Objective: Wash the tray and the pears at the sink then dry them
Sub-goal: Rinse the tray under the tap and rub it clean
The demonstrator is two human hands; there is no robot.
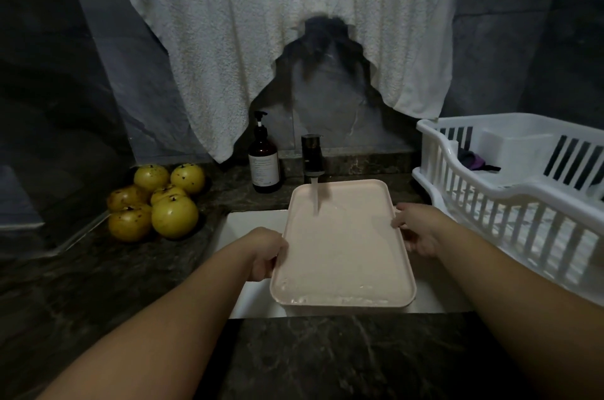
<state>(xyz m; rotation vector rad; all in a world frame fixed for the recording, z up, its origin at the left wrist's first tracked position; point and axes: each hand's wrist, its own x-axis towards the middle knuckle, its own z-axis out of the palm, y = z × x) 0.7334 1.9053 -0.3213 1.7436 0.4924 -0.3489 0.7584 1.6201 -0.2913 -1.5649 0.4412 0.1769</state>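
Pink tray [343, 255] under faucet [312, 156] stream, fingers of left hand [264, 252] and right hand [416, 229] clamped on its side rims; pears [157, 201] on table [327, 357].

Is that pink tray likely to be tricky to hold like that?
Probably slippery: the pink tray is wet under the running tap. It looks rigid, staying flat between the left hand and right hand. Pooled water may slosh.

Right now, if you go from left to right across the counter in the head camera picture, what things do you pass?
Pears → soap bottle → tap with the tray under it → white dish rack.
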